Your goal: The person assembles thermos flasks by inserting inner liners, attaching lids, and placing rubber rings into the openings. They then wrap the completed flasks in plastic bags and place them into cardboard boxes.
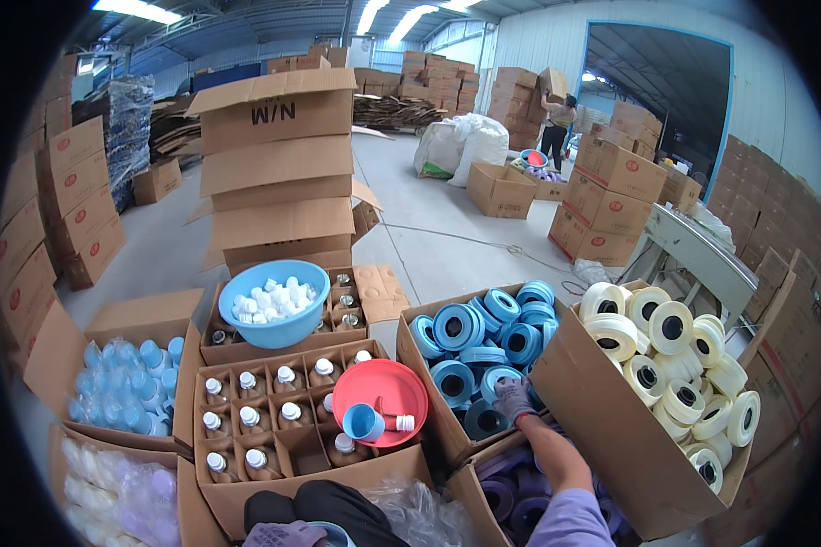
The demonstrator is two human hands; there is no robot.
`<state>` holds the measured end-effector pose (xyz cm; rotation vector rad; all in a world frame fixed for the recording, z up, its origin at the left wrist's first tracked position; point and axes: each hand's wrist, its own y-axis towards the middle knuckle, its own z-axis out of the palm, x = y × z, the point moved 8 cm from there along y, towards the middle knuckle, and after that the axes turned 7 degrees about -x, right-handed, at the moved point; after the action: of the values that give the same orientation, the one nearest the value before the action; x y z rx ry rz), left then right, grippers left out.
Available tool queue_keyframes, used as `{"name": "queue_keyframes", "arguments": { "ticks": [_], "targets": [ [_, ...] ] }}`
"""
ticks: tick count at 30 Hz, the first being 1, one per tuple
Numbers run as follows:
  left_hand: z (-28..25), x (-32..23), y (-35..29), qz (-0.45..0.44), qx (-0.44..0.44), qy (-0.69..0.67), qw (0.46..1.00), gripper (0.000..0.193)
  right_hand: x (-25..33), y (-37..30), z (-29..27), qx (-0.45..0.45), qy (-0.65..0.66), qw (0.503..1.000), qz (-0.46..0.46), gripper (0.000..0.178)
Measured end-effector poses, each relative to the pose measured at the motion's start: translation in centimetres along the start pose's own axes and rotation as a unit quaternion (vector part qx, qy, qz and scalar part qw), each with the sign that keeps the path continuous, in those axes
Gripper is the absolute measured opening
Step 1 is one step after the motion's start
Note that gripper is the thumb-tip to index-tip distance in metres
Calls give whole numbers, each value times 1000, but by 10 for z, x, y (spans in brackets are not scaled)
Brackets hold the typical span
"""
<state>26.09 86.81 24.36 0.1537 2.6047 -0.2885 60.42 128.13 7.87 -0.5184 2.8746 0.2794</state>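
Note:
My right hand (513,398), in a grey-purple glove, reaches into a cardboard box (436,421) of blue ring-shaped plastic parts (459,325). Its fingers bend over the edge of one blue ring-shaped part (496,378) and appear to grip it. At the lower edge my gloved left hand (281,534) lies by my dark-trousered lap, its fingers hidden. Next to it shows part of a light-blue rounded object (336,534); whether the hand holds it is unclear. In front stands a divided carton (310,483) of white-capped bottles (249,417). A red round tray (401,381) on it carries a blue cup (363,422) and a small white-capped item (400,423).
A blue basin (278,335) of white caps sits on another bottle carton. White ring parts (670,328) fill a tall box at right; purple ones (511,492) lie below my arm. Bagged blue cups (128,383) stand left. Farther back, a person (557,123) handles a carton near stacked boxes.

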Motion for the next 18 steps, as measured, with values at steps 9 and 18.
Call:
{"name": "queue_keyframes", "arguments": {
  "ticks": [9,18],
  "targets": [
    [-52,34,-1,-93,-342,-372,858,77,151,-81,-217,129,906,402,34,26],
    [-87,36,-32,-20,-498,-603,623,47,280,-157,-379,-378,489,679,-396,70]
  ]
}}
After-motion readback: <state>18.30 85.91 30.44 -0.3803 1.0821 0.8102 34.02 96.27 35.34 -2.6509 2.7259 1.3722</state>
